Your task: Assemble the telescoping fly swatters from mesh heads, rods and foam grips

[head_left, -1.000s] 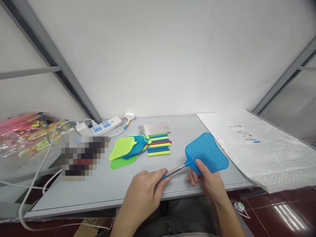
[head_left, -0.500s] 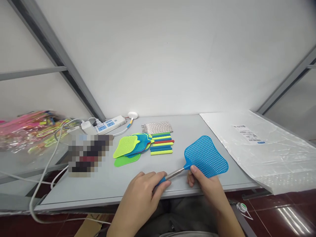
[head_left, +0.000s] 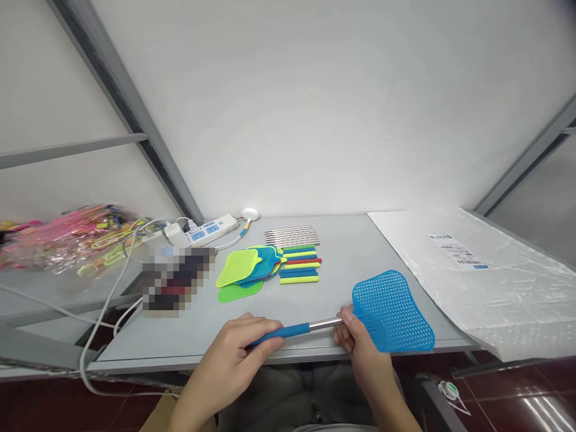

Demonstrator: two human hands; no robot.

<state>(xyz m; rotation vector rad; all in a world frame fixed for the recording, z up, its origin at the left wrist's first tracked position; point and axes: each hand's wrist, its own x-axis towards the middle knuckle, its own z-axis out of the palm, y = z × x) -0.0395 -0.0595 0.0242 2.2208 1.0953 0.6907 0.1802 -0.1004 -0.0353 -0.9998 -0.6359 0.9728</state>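
Across the table's front edge I hold a blue fly swatter (head_left: 396,309) with a metal rod and a blue handle sleeve. My left hand (head_left: 238,354) is wrapped round the blue handle at its left end. At the neck, where the rod meets the mesh head, the fingers of my right hand (head_left: 357,336) are pinched. Beyond them lie loose swatter heads (head_left: 240,267) in yellow, blue and green, overlapping in a pile. Beside that pile is a row of coloured handle sleeves (head_left: 299,272), with several metal rods (head_left: 291,236) side by side behind.
A white bubble mailer (head_left: 432,258) with a label covers the right of the grey table (head_left: 333,270). On the left are a power strip (head_left: 213,231), white cables and a blurred-out item (head_left: 177,282). Bagged colourful goods (head_left: 85,240) sit farther left.
My left hand has moved left and down the swatter, and more of the blue handle shows. My right hand has shifted onto the neck. The swatter lies more level and farther right.
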